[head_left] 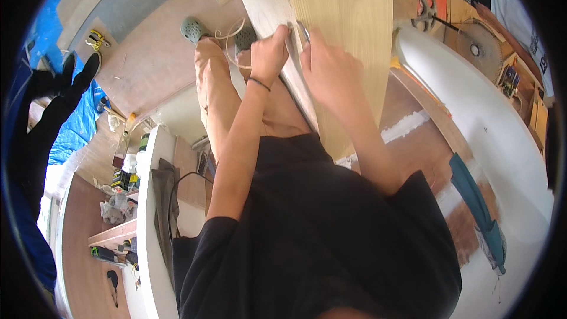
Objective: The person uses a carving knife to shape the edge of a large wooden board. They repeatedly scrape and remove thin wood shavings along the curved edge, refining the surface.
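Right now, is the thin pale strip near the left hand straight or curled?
Curled: the thin pale strip bends in loops beside the left hand.

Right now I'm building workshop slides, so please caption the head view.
Left hand and right hand close together by the edge of a wood-grain board, a pale strip curling nearby.

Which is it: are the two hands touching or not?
Apart: the head view plainly shows a narrow gap between the left hand and the right hand.
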The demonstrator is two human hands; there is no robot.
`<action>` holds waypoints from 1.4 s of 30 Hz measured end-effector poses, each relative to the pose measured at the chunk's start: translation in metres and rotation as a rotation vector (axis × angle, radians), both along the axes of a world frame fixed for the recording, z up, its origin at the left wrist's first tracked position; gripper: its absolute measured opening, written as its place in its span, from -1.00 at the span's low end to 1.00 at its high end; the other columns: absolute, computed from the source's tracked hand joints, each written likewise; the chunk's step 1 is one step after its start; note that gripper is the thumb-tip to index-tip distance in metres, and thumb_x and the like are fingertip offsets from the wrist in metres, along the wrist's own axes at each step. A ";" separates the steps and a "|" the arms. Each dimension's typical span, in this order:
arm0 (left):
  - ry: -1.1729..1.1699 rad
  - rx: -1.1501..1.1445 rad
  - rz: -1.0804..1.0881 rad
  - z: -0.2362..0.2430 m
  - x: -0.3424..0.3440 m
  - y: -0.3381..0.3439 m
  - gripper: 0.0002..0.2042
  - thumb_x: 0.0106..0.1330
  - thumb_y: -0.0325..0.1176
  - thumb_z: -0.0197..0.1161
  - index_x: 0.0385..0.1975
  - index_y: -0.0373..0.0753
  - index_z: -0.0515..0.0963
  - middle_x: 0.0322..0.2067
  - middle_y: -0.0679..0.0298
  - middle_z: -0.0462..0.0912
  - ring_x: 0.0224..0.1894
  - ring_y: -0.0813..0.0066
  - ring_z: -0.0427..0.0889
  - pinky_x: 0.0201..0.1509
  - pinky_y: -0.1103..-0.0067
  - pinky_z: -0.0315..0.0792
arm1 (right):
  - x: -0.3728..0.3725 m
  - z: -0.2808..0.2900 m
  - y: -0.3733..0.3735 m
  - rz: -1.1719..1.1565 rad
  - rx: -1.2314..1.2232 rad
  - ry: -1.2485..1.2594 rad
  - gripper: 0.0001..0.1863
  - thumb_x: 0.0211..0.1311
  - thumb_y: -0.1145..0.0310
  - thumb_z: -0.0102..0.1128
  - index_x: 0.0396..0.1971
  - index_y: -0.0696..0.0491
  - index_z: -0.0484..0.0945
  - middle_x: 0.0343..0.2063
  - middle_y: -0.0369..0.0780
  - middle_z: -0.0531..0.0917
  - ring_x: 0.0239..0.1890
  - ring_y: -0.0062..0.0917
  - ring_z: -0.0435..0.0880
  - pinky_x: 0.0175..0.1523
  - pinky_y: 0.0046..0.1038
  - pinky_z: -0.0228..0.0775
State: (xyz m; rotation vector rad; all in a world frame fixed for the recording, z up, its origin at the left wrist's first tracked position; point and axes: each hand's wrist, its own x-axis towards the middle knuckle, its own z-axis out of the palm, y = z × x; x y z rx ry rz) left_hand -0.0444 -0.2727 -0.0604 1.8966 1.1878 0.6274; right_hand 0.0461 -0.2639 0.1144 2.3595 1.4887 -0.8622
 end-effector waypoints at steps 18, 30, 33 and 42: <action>-0.009 -0.021 0.004 0.000 0.000 -0.008 -0.85 0.15 -0.57 0.04 -0.33 -0.16 0.37 -0.67 0.12 0.54 -0.62 0.07 0.56 -0.61 0.30 0.40 | -0.002 0.009 -0.006 0.017 -0.049 -0.011 -0.79 0.33 0.27 -0.10 -0.25 0.11 0.39 -0.70 -0.04 0.56 -0.57 -0.09 0.61 -0.43 -0.08 0.39; -0.015 -0.032 0.025 -0.006 -0.001 -0.024 -0.85 0.15 -0.57 0.05 -0.33 -0.16 0.35 -0.69 0.13 0.52 -0.63 0.07 0.54 -0.63 0.29 0.38 | 0.000 0.007 -0.015 0.046 -0.021 -0.017 -0.80 0.32 0.29 -0.08 -0.22 0.10 0.39 -0.72 -0.05 0.56 -0.60 -0.10 0.60 -0.46 -0.10 0.40; -0.012 -0.007 0.023 -0.008 0.001 -0.021 -0.88 0.17 -0.55 0.04 -0.34 -0.16 0.35 -0.69 0.15 0.53 -0.63 0.10 0.55 -0.63 0.31 0.39 | -0.002 0.010 -0.015 0.020 -0.059 -0.021 -0.80 0.31 0.29 -0.08 -0.22 0.10 0.39 -0.71 -0.05 0.56 -0.59 -0.09 0.61 -0.46 -0.10 0.40; 0.044 -0.044 0.014 -0.011 -0.005 -0.039 -0.87 0.13 -0.57 0.03 -0.38 -0.16 0.33 -0.71 0.14 0.50 -0.64 0.10 0.54 -0.63 0.30 0.38 | 0.000 0.001 -0.015 0.083 0.019 -0.034 -0.82 0.26 0.31 0.01 -0.30 0.12 0.40 -0.74 -0.07 0.56 -0.63 -0.15 0.62 -0.51 -0.15 0.42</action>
